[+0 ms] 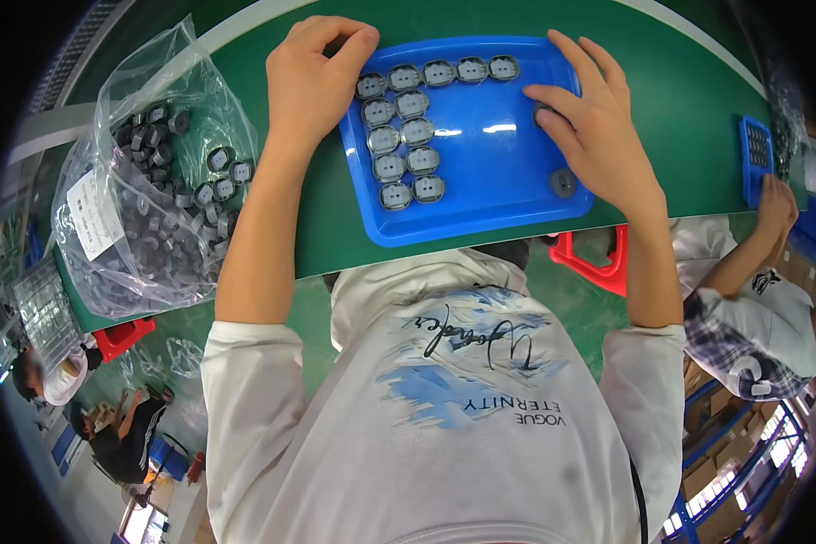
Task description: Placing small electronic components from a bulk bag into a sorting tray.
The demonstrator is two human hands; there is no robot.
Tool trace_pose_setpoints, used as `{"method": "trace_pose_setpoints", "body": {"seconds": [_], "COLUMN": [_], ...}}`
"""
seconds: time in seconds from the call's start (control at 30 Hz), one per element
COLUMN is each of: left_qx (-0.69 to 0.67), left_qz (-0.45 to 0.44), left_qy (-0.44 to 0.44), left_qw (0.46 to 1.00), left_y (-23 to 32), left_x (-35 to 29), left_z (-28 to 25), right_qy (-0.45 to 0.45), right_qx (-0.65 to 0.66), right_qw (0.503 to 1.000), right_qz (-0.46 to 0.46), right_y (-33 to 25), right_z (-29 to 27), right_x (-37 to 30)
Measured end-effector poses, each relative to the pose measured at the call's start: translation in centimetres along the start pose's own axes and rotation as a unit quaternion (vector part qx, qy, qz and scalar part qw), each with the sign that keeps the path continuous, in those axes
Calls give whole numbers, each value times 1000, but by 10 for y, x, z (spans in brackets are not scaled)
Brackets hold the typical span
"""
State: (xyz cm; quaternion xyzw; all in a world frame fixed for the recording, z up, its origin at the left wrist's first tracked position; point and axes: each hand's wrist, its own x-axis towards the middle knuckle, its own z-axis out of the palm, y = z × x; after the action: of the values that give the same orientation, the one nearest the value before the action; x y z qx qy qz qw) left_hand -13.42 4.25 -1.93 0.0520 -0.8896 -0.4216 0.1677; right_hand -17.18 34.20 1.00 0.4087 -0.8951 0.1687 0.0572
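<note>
A shallow blue tray (480,204) lies on the green table in front of me. Small oval grey parts with metallic rims (417,131) stand in it, in a row along the far side and two columns down the left. Over its right side, my right hand (594,127) pinches a dark grey round part (541,112) between thumb and finger, the other fingers spread. Nearer me, another dark round part (562,183) rests by the tray's right wall. My left hand (322,72) is at the far left corner, fingertips closed together by the rim; whatever they hold is hidden.
Left of the tray, a clear plastic bag (145,227) with a white label holds many grey parts. A few oval parts (219,177) lie at its opening. At the far right, another person's hand (775,204) touches a smaller blue tray (754,150). Red stools stand below the table.
</note>
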Motion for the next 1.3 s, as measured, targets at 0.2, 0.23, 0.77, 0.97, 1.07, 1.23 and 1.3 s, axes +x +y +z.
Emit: {"method": "trace_pose_setpoints", "body": {"seconds": [0.2,0.23,0.77,0.97,1.07,1.23,1.3], "left_qx": [-24,-19,-29,4,-2,-19,-23], "left_qz": [-40,-31,7,4,8,-17,-9], "left_qy": [2,-2,13,-19,-15,-9,-9], "left_qw": [999,999,999,1000,1000,1000,1000], "left_y": [-4,-4,-4,-1,-5,-11,-9], "left_x": [2,2,1,2,1,1,2], "left_z": [0,-1,2,1,1,-1,-2], "right_qy": [25,22,73,72,77,-57,-62], "right_qx": [57,50,-31,-39,-12,-51,-48], "right_qw": [997,998,997,996,995,995,995], "right_qz": [46,30,26,46,58,68,57], "right_y": [9,7,21,19,8,-29,-27], "right_z": [-6,-6,16,14,-4,-51,-44], "right_x": [-6,-8,11,13,7,-27,-36]}}
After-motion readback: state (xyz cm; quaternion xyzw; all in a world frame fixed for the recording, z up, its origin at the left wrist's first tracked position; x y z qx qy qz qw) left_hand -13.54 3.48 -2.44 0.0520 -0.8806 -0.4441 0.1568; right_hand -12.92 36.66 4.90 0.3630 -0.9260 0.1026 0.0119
